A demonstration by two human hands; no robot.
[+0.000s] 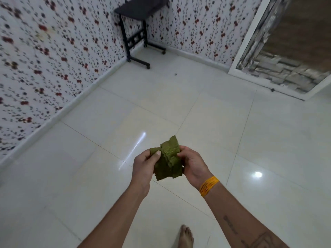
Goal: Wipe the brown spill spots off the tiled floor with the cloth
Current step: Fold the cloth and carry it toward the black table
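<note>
A crumpled olive-green cloth hangs in front of me at about waist height above the white tiled floor. My left hand pinches its left edge, thumb on top. My right hand grips its right side with curled fingers; an orange thread band is on that wrist. I see no brown spots on the tiles close by. One small dark speck lies on the floor far ahead.
A black wheeled side table stands in the far corner between flower-papered walls. A white-framed door panel is at the upper right. My bare foot stands on the tiles at the bottom.
</note>
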